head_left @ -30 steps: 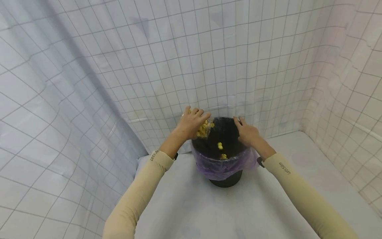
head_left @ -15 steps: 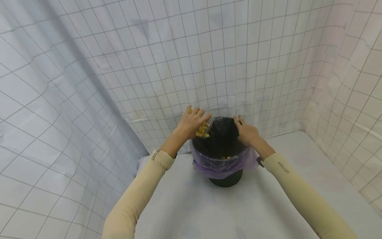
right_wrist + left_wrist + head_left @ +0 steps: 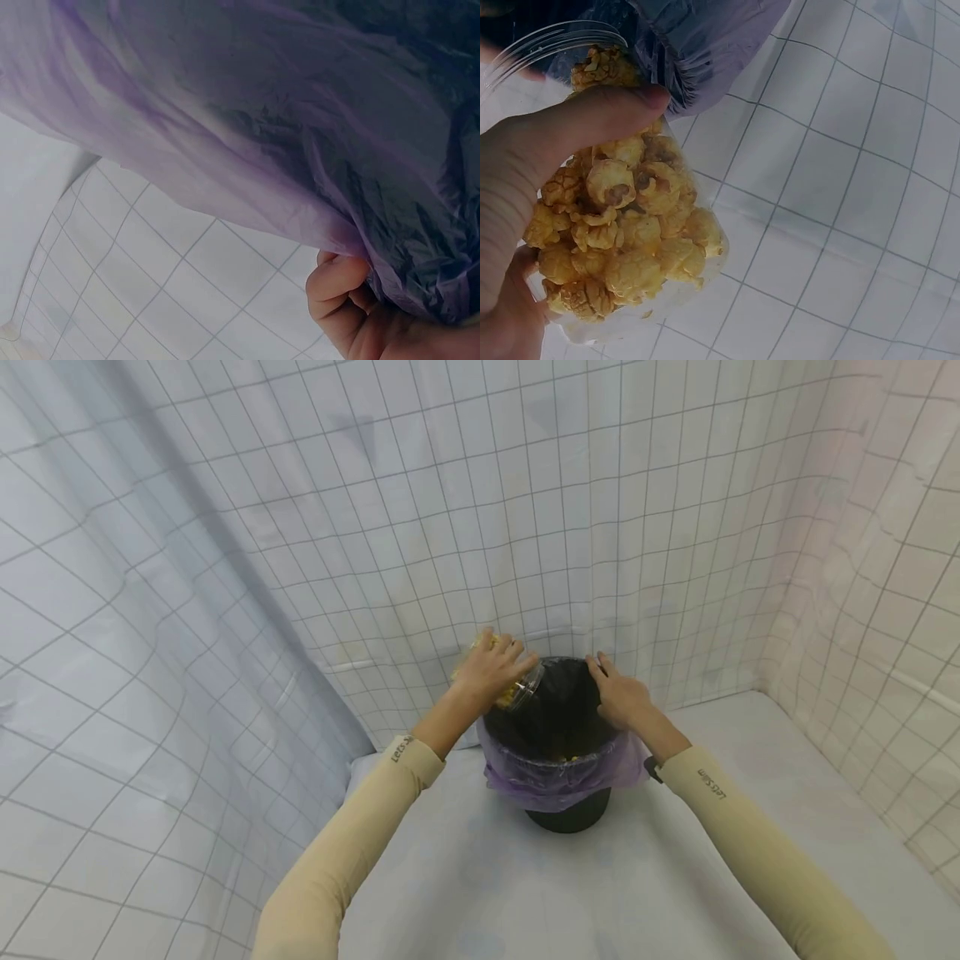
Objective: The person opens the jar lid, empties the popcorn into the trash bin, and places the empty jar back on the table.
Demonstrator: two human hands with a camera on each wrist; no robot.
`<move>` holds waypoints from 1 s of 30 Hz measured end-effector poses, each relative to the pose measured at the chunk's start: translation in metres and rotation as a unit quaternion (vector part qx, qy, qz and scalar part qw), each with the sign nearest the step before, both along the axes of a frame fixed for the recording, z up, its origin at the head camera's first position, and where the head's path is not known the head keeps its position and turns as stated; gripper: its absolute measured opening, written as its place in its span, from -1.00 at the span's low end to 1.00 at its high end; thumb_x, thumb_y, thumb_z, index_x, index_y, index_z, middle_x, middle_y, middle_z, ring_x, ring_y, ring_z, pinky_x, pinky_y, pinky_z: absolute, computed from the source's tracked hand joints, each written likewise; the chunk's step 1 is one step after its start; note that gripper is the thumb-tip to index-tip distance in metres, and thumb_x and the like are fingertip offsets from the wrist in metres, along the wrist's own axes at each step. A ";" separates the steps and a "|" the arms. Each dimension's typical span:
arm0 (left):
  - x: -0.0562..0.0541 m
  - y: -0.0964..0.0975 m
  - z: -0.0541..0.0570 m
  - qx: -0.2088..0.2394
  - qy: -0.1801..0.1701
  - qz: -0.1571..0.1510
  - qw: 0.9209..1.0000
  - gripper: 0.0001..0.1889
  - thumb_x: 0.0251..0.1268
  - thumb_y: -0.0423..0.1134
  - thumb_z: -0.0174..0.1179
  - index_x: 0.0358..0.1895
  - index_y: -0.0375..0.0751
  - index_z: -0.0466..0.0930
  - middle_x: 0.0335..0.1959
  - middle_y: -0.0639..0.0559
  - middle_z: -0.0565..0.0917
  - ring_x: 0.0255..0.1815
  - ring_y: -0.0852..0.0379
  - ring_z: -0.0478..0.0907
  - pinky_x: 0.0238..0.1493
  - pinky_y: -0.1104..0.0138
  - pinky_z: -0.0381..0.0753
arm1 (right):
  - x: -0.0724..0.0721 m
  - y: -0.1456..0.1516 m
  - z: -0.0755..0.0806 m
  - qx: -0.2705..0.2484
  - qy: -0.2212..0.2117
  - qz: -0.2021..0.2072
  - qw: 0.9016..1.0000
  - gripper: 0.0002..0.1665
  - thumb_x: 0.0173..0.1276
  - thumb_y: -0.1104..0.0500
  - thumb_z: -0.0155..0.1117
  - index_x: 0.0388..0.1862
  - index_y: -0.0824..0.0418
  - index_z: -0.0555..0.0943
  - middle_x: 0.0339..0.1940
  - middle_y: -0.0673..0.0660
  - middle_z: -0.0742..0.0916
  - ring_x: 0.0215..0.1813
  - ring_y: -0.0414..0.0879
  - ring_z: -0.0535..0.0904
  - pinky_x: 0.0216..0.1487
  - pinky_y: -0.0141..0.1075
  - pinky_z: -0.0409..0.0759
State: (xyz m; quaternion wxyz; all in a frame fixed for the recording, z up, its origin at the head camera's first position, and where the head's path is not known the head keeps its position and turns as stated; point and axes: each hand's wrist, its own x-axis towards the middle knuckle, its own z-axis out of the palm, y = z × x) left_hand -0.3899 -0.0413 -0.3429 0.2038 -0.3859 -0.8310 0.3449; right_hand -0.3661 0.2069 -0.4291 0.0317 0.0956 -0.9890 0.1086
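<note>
My left hand (image 3: pixel 487 675) grips a clear plastic jar (image 3: pixel 529 683), tilted with its mouth over the left side of a black trash can (image 3: pixel 572 818). In the left wrist view caramel popcorn (image 3: pixel 634 217) fills much of the jar, and my thumb lies across its side near the threaded neck. A purple bag (image 3: pixel 551 787) lines the can and hangs over its rim. My right hand (image 3: pixel 626 697) holds the right side of the rim; in the right wrist view its fingers (image 3: pixel 337 281) curl over the bag. Yellow bits of popcorn (image 3: pixel 572 758) show just inside the near rim.
The can stands on a white surface (image 3: pixel 480 877). Close behind it hangs a white gridded curtain (image 3: pixel 465 527), with more gridded sheeting along the left and right sides.
Popcorn was dropping through the can's opening a second ago; no falling pieces show now. My left hand has shifted slightly right, and the jar's mouth end shows less popcorn. My right hand stays put.
</note>
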 end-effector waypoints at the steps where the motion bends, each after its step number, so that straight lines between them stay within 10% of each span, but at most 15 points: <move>1: 0.000 0.001 -0.001 -0.005 0.008 -0.003 1.000 -0.03 0.05 -0.13 0.60 0.52 0.17 0.20 0.41 -0.02 0.46 0.47 -0.08 0.38 0.53 -0.07 0.33 | 0.000 0.000 0.000 0.000 0.000 0.000 1.000 0.08 0.39 0.32 0.28 0.72 0.25 -0.11 0.72 0.37 0.06 -0.59 -0.16 0.24 -0.61 -0.38 0.22; 8: 0.002 0.005 -0.003 -0.023 0.072 -0.017 0.997 -0.11 0.10 0.02 0.58 0.47 0.21 0.23 0.32 0.03 0.51 0.37 -0.02 0.45 0.45 -0.01 0.41 | 0.002 0.000 0.000 0.008 0.000 -0.001 1.000 0.09 0.42 0.28 0.29 0.73 0.25 -0.12 0.72 0.38 0.07 -0.61 -0.14 0.23 -0.61 -0.36 0.21; 30: 0.002 0.013 0.005 -0.033 0.097 -0.045 0.994 -0.16 0.12 0.01 0.56 0.42 0.20 0.23 0.39 0.03 0.48 0.44 -0.03 0.42 0.54 -0.01 0.33 | 0.000 0.001 -0.001 0.003 0.002 -0.007 1.000 0.08 0.42 0.26 0.30 0.73 0.23 -0.10 0.71 0.38 0.10 -0.60 -0.13 0.25 -0.61 -0.34 0.24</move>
